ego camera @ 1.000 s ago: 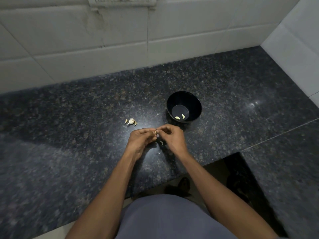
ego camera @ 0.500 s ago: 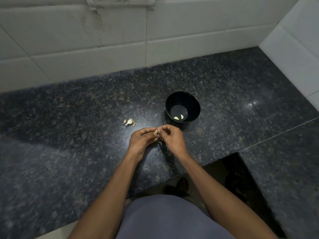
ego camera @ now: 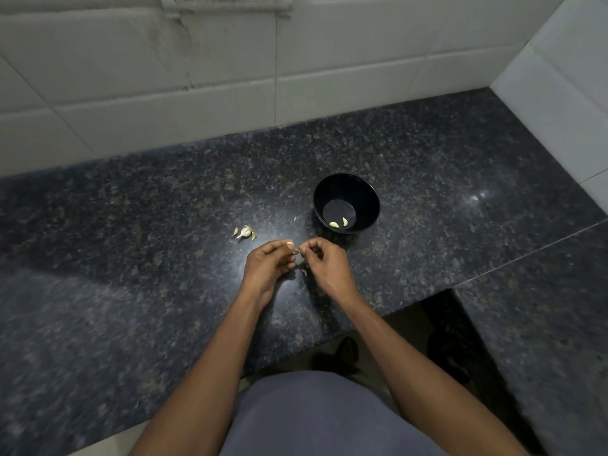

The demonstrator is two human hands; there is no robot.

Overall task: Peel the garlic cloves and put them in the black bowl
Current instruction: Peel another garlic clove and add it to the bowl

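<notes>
- A small garlic clove (ego camera: 296,251) is pinched between the curled fingertips of the left hand (ego camera: 268,268) and the right hand (ego camera: 325,266), just above the dark granite counter (ego camera: 164,291).
- Two peeled cloves (ego camera: 339,223) are seen lying inside the black bowl (ego camera: 368,195), which stands just beyond the hands.
- A few unpeeled cloves (ego camera: 245,232) are left on the counter, left of the bowl.
- A scrap of skin (ego camera: 304,273) is seen below the hands.

The scene is dimly lit. A small glare spot is seen on the worktop (ego camera: 477,195) at far right; a broad shadow is cast across its left. Straight lines are bent near the edges.
</notes>
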